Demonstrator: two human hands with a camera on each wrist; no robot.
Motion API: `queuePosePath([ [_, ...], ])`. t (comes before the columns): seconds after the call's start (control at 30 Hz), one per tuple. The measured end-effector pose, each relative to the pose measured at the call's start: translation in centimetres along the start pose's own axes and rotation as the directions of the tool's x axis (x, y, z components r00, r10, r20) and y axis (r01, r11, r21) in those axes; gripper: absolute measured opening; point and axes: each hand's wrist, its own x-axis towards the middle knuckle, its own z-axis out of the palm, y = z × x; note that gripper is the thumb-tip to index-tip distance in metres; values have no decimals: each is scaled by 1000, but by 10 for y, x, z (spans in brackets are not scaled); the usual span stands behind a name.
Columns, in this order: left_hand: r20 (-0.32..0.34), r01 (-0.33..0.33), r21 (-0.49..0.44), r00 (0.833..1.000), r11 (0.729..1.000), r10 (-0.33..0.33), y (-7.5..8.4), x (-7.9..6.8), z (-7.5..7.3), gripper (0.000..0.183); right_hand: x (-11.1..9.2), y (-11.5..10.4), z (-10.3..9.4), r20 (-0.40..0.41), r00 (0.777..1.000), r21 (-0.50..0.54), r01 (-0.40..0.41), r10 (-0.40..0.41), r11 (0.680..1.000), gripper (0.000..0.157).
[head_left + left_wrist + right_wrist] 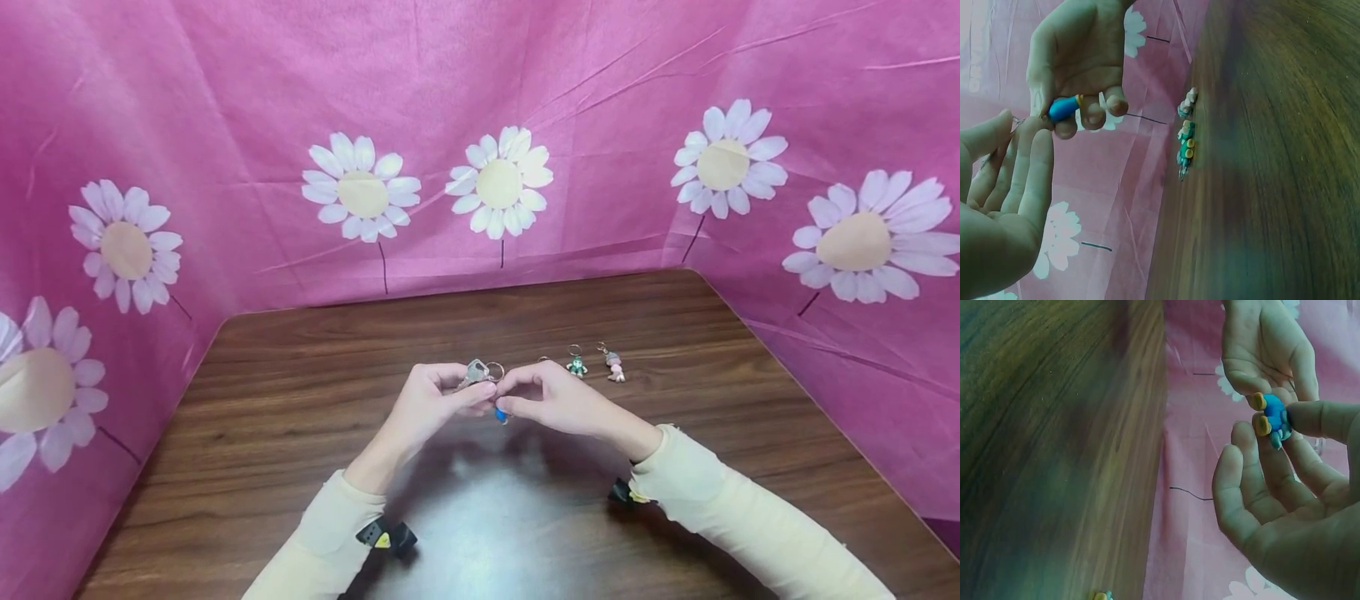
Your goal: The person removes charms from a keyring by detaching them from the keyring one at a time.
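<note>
My left hand (420, 412) pinches a silver key (476, 372) between thumb and fingers, above the table. A metal split ring (496, 364) stands up beside the key, between the two hands. My right hand (562, 400) meets the left one and pinches a small blue figure keychain (1275, 415) between thumb and index finger. The figure hangs below the fingertips, its yellow feet turned toward the right wrist camera. In the left wrist view, the blue figure (1063, 109) shows just past the left fingertips. Fingers hide where ring and figure join.
Behind my right hand, a green figure keychain (577, 366) and a pink-and-grey one (615, 367) lie on the brown wooden table (300, 358). Part of another ring (543, 359) peeks out over that hand. A pink daisy-print cloth (600, 75) walls the table's back and sides.
</note>
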Motion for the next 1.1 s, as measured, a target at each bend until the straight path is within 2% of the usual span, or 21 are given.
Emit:
queuePosePath([
  [0.17, -1, 17, 52, 1000, 998, -17, 3, 1, -4, 22, 0, -2, -5, 11, 1000, -81, 17, -17, 997, 6],
  [0.3, 2, 25, 53, 1000, 998, -25, 4, 2, -6, 22, 0, -4, -8, 12, 1000, -164, 13, -12, 986, 4],
  [0.37, 4, 30, 42, 1000, 999, -30, 4, 2, -6, 22, 1, -3, -9, 21, 1000, -169, 7, -3, 986, 8],
  [0.53, 5, 31, 35, 999, 999, -32, 3, 2, -7, 18, 1, -1, -7, 60, 997, -100, -34, 40, 994, 14],
  [0.67, 13, 23, 38, 1000, 999, -23, 1, 2, -6, 19, 0, 1, -6, 98, 994, -27, -55, 57, 998, 12],
  [0.87, 33, 20, 22, 999, 1000, -21, 0, 2, -7, 21, 0, 4, -5, 112, 989, 69, -104, 96, 992, 19],
  [0.97, 34, 14, 14, 999, 1000, -14, 0, 1, -7, 21, 1, 5, -6, 115, 980, 182, -181, 161, 967, 26],
  [1.1, 46, 16, 44, 999, 999, -19, 3, -1, -9, 21, 2, 7, -6, 137, 961, 355, -274, 240, 894, 36],
])
